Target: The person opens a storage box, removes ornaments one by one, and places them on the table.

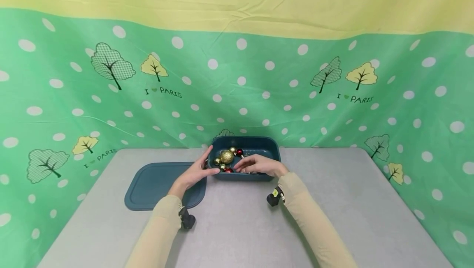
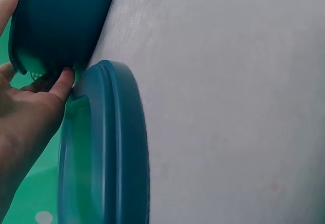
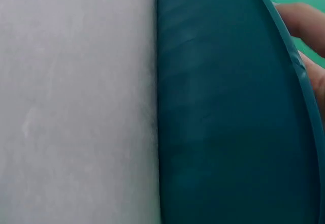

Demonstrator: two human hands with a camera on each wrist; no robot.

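Note:
A dark blue rectangular box [image 1: 274, 153] stands at the back of the table. Gathered in its left part are a large glittery gold bauble [image 1: 226, 156], several small gold baubles [image 1: 217, 161] and red baubles [image 1: 239, 152]. My left hand [image 1: 194, 174] holds the box's left end, thumb at the front rim and fingers spread along the side. Over the front rim, my right hand [image 1: 261, 164] reaches into the box with bent fingers, close to a red bauble [image 1: 228, 170]. Whether those fingertips pinch anything is hidden; the right wrist view shows mostly the box's outer wall [image 3: 228, 102].
A matching blue lid [image 1: 159, 185] lies flat on the grey table [image 1: 237, 222], left of the box and partly under my left hand. Behind the table hangs a green polka-dot curtain [image 1: 255, 83], close to the box's back.

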